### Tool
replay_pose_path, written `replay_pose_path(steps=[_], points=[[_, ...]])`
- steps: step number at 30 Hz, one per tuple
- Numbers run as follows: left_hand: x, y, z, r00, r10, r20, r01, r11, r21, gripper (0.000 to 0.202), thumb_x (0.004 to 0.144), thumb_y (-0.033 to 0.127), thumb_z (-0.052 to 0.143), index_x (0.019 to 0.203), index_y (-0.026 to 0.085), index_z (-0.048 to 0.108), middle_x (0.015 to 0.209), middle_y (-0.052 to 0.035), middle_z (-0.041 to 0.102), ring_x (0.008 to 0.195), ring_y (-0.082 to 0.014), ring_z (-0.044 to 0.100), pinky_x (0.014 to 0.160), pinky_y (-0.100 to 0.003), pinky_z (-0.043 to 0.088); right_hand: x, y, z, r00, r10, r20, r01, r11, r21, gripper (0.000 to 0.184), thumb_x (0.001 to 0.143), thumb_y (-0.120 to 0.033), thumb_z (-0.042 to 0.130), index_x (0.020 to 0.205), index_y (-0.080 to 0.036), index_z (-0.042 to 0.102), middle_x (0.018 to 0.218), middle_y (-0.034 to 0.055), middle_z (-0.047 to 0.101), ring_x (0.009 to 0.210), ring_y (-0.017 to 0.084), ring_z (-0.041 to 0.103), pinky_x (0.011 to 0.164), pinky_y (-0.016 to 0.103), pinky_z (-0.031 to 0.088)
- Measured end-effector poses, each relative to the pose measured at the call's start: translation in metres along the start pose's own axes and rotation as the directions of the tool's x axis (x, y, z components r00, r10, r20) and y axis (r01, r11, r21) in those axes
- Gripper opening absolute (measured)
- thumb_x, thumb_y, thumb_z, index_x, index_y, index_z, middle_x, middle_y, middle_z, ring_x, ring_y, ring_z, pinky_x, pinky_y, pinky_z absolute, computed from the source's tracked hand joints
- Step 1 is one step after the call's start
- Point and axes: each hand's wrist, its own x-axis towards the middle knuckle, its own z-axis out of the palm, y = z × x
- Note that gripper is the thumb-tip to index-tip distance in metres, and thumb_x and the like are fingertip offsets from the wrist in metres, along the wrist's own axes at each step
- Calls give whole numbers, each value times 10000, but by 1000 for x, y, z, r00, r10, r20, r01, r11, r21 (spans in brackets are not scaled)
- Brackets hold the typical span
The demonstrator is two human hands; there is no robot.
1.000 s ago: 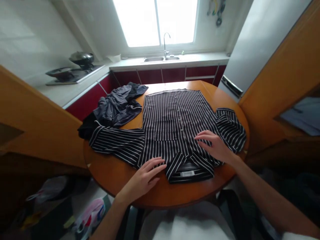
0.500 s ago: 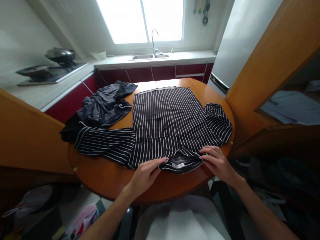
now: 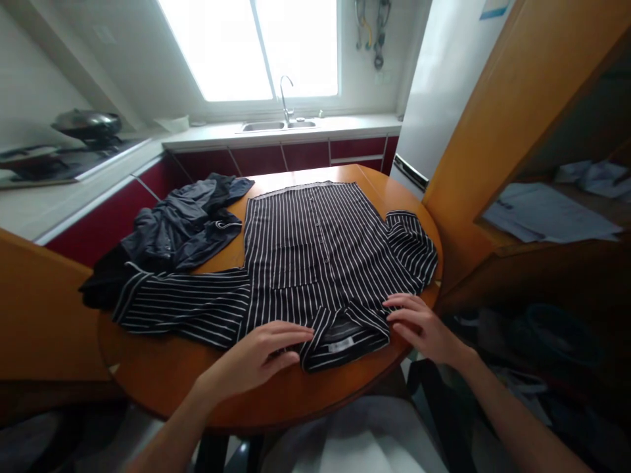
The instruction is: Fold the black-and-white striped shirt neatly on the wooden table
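A black shirt with white stripes (image 3: pixel 315 256) lies spread flat on a round wooden table (image 3: pixel 276 401), collar toward me. My left hand (image 3: pixel 256 358) rests flat with fingers stretched out on the shoulder just left of the collar (image 3: pixel 345 332). My right hand (image 3: pixel 419 325) lies flat with fingers apart on the shoulder to the collar's right. One sleeve (image 3: pixel 182 305) stretches out to the left; the other sleeve (image 3: pixel 411 246) is bunched at the table's right edge.
A crumpled dark grey garment (image 3: pixel 177 223) lies at the table's back left. Behind are a counter with sink and tap (image 3: pixel 283 121), a stove with pans (image 3: pixel 73 138) at left, a fridge (image 3: pixel 434 98), and wooden panels on both sides.
The view has swung to the right. Both hands slid from the shirt's chest down to the shoulders beside the collar, and stay flat on the fabric.
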Motion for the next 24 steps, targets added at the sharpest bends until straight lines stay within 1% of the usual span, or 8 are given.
replay_pose_path(steps=[3,6,10,13,15,18,20,24], points=[[36,-6,-24,997,51,-60,-52,999,-8,365,1031,270,491,1374,307,611,1347,-19,662,1243,-179,620,1061,-329,502,15,22,1,940,150,-306,-154,988,9,210,958,-217,512,1040,-264,700,1179,86,684,1163,256,611,1032,495,488],[94,-20,-29,995,99,-27,-98,995,29,400,1042,293,472,1434,301,546,1430,-12,599,1310,-180,568,1128,-355,439,36,47,5,868,219,-445,-264,964,-41,258,924,-194,486,1059,-219,704,1157,109,691,1134,261,624,1045,498,476],[175,-43,-3,986,147,83,-157,981,118,436,1034,329,483,1465,272,508,1526,-53,497,1378,-221,499,1148,-388,407,61,78,2,848,208,-487,-297,948,-112,302,883,-166,460,1035,-166,720,1163,132,698,1134,256,628,1061,462,467],[214,-56,28,983,149,108,-170,961,219,470,1042,378,458,1497,260,467,1580,-84,418,1469,-277,366,1208,-493,288,76,109,-19,766,271,-583,-394,914,-93,293,853,-169,470,985,-161,732,1099,128,724,1074,255,654,1033,433,486],[226,-62,46,988,125,95,-146,953,263,488,1050,419,424,1515,272,440,1615,-86,354,1506,-303,281,1218,-558,218,87,134,-40,687,391,-613,-517,855,-33,304,832,-159,481,1001,-146,734,1101,135,731,1065,257,661,1028,412,486],[227,-67,64,992,109,63,-123,946,300,518,1047,480,397,1532,296,411,1641,-70,298,1527,-304,220,1225,-579,167,105,171,-72,595,570,-566,-663,747,56,328,807,-109,490,1033,-102,727,1116,163,731,1050,247,673,1011,377,493],[225,-70,69,992,118,47,-126,938,321,532,1044,509,385,1537,311,400,1643,-58,295,1529,-296,215,1230,-573,150,118,190,-88,578,618,-533,-697,713,70,309,788,-84,519,1019,-89,725,1094,169,735,1020,238,683,996,367,499],[222,-72,70,990,134,40,-139,931,336,532,1044,528,368,1533,323,406,1639,-47,305,1529,-288,218,1231,-564,158,148,215,-101,597,653,-465,-714,698,64,260,750,-76,631,993,-110,716,1109,141,730,1055,216,665,1023,346,470]])
